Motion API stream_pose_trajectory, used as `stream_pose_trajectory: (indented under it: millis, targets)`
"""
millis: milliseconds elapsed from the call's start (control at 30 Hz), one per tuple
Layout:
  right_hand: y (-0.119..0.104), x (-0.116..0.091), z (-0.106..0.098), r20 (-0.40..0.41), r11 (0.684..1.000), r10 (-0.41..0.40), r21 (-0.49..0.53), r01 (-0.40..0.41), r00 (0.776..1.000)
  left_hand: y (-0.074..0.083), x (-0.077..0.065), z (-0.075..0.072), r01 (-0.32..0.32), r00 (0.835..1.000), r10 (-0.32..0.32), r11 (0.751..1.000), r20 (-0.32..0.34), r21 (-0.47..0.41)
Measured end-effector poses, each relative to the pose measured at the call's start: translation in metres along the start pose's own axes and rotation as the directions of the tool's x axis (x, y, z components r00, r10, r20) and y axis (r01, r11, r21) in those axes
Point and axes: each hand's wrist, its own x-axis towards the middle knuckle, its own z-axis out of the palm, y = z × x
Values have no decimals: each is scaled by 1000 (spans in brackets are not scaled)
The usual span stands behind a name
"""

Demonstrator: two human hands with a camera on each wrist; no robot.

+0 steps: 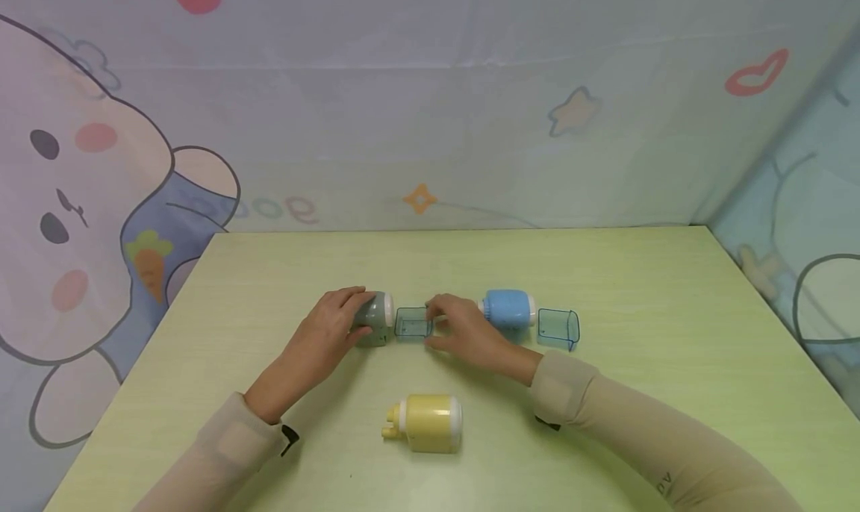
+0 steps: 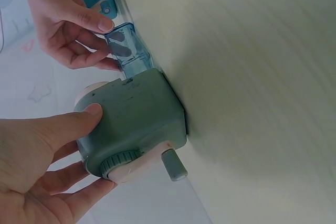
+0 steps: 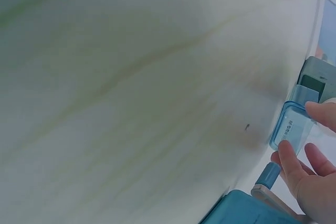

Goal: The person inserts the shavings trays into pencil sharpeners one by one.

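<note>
My left hand (image 1: pixel 328 327) grips a green crank pencil sharpener (image 2: pixel 137 119), thumb on one side and fingers on the other. The sharpener lies on the table, its crank (image 2: pixel 174 165) plain in the left wrist view. Against or very near its open end is a clear bluish drawer (image 1: pixel 411 324). My right hand (image 1: pixel 470 335) pinches that drawer at its far end between thumb and fingers. In the right wrist view the drawer (image 3: pixel 290 129) lines up with the green sharpener (image 3: pixel 319 74). Whether part of it sits inside cannot be told.
Just right of my right hand lies a blue sharpener (image 1: pixel 508 309), with a second clear drawer (image 1: pixel 556 328) beside it. A yellow sharpener (image 1: pixel 432 422) lies nearer the front of the pale table (image 1: pixel 638 273). A printed cloth (image 1: pixel 430 109) hangs behind.
</note>
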Motion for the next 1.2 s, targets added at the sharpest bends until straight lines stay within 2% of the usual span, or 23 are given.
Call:
stream_pose_trajectory:
  millis: [167,400,633,900,1200]
  targets:
    - [0,2,0,-12,999,3,36,-3,1000,0,0,0,-6,1000,6,1000,-5,0]
    - [1,4,1,-42,998,-50,-35,48,998,0,0,-1,-9,1000,9,1000,-7,-2]
    - [0,5,2,-31,998,-54,-7,54,998,0,-1,0,-19,1000,19,1000,-14,5]
    - [-3,7,4,3,994,-56,92,56,998,0,-1,0,-21,1000,21,1000,-17,-8]
    - [-5,11,9,-10,994,-79,77,80,997,1,0,-1,-4,1000,4,1000,-9,-11]
